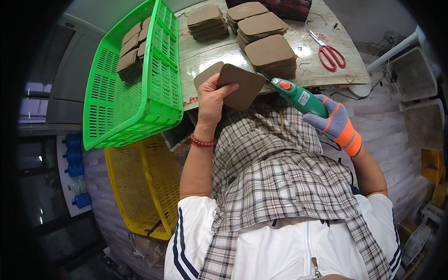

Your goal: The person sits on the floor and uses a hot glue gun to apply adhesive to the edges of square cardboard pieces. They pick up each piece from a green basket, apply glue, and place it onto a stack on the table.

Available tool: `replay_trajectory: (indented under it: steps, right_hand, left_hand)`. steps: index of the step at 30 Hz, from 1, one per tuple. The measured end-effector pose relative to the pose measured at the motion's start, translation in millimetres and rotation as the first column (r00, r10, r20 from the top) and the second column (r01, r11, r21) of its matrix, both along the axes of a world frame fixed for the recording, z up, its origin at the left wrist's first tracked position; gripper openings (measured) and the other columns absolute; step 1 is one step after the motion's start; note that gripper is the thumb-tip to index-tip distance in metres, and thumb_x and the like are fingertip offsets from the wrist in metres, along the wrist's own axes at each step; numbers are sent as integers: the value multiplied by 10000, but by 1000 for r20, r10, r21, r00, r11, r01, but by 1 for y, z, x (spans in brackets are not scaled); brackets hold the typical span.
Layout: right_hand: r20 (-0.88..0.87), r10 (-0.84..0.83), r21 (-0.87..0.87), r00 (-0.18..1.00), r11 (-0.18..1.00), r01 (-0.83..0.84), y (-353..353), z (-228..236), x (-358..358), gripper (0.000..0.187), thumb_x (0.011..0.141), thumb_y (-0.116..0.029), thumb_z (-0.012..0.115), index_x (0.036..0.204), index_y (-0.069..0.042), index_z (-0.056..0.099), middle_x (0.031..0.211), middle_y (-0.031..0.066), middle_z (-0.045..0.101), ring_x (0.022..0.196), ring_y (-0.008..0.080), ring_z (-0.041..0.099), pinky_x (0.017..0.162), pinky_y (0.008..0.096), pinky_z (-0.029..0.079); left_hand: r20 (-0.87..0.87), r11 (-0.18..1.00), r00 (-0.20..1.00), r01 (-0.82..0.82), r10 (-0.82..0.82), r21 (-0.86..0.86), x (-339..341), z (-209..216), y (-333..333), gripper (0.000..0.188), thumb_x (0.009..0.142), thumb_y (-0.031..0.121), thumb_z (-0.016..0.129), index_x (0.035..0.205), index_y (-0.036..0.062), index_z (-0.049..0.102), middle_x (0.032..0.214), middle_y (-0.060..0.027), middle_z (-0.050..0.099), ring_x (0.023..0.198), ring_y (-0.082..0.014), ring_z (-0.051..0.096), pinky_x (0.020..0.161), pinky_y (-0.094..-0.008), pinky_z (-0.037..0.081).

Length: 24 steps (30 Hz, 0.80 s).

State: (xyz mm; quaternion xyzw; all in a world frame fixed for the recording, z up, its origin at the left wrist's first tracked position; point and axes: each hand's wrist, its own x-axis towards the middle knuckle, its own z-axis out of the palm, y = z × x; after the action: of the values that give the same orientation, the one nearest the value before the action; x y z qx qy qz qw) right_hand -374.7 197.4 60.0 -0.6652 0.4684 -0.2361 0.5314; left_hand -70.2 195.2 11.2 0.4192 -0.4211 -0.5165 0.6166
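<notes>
By the table, left fingers pinching a brown panel, right fingers gripping one green tool, four panel stacks beyond.

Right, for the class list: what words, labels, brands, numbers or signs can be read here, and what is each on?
None can be read.
Green handheld tool in the gloved right hand: white label, print too small to read.
Brown pad stack beside the dark box: pale mark on top, too blurred to tell whether it is writing.
</notes>
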Motion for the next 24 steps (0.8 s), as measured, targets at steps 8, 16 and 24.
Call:
replay_trajectory:
  steps: [8, 16, 24]
  right_hand:
    - [-20, 36, -103, 999, 994, -38, -1, -7, -2, 509, 749, -280, 791, 1134, -15, 589, 839, 40, 660, 719, 60, 584, 676, 236, 497]
    - [-16, 9, -126, 1000, 992, -11, -2, -20, 6, 497, 755, -282, 782, 1125, -13, 588, 855, 44, 663, 733, 70, 589, 686, 240, 499]
    - [16, -108, -80, 994, 991, 109, -3, -31, -12, 437, 788, -240, 751, 1122, -11, 585, 862, 24, 646, 731, 52, 561, 660, 228, 481]
  left_hand:
    - [65, 996, 995, 71, -75, 60, 6, 7, -2, 175, 787, -78, 646, 957, -33, 653, 901, -55, 680, 798, -100, 625, 736, -239, 517]
    - [202, 976, 962, 153, -183, 156, 10, 9, -13, 204, 762, -84, 638, 962, -49, 649, 899, -49, 675, 792, -93, 618, 726, -235, 515]
    - [797, 951, 548, -9, -254, 309, 98, -24, -89, 280, 697, 6, 705, 959, -2, 607, 873, -100, 665, 829, -181, 626, 744, -326, 492]
